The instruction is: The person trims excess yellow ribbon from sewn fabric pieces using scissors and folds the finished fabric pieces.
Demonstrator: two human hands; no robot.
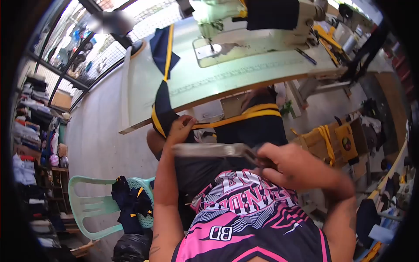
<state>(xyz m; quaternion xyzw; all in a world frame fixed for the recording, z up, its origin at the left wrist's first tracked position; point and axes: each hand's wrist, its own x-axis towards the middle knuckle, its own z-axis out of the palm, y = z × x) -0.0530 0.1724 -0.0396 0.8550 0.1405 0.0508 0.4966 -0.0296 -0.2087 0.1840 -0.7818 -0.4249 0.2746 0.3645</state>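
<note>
My left hand [182,127] pinches a strip of dark cloth with yellow edging [163,102] that hangs over the table's front edge. More dark cloth with a yellow band [251,124] lies across my lap, its narrow end running to my left fingers. In my right hand [281,163], large scissors [214,150] are gripped by the handles, their motion-blurred blades pointing left over my lap. On the table, a dark piece with a yellow stripe [166,52] joins the hanging strip.
A sewing machine [231,46] stands on the pale table [196,89], with dark cloth over its arm. Pens [306,56] and tools lie at the right. A green plastic chair [94,206] holding dark garments is at lower left. Shelves of folded cloth line the far left; boxes are at right.
</note>
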